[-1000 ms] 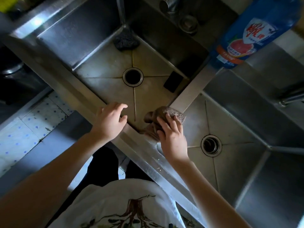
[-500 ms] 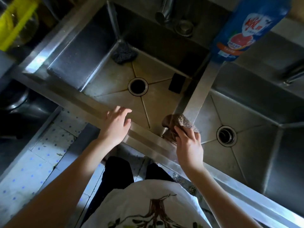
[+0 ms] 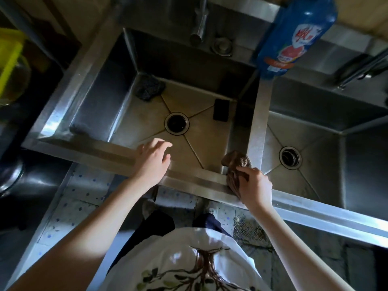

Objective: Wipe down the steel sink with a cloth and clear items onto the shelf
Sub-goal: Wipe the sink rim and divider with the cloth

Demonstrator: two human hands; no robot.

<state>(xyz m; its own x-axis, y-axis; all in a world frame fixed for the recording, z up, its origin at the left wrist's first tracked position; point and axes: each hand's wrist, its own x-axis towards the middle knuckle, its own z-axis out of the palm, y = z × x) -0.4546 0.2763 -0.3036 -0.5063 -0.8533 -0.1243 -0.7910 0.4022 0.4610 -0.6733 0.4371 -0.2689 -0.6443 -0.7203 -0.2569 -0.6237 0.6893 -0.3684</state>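
A steel double sink (image 3: pixel 195 181) fills the view, with a left basin and a right basin split by a steel divider (image 3: pixel 259 114). My right hand (image 3: pixel 255 186) grips a brown cloth (image 3: pixel 236 166) on the front rim where the divider meets it. My left hand (image 3: pixel 152 160) rests on the front rim of the left basin, fingers loosely spread and holding nothing. In the left basin lie a dark steel scourer (image 3: pixel 149 89) in the far corner and a black sponge (image 3: pixel 220 110) near the divider.
A blue dish-soap bottle (image 3: pixel 294 36) stands at the back of the divider. A tap (image 3: pixel 199 24) and a round plug (image 3: pixel 222 46) sit behind the left basin. Something yellow (image 3: pixel 10 59) shows at the far left. Each basin has a drain (image 3: pixel 176 123).
My right hand has drawn the cloth back from the divider's end onto the front rim. My left hand stays on the rim. My head has shifted, so the sink looks squarer.
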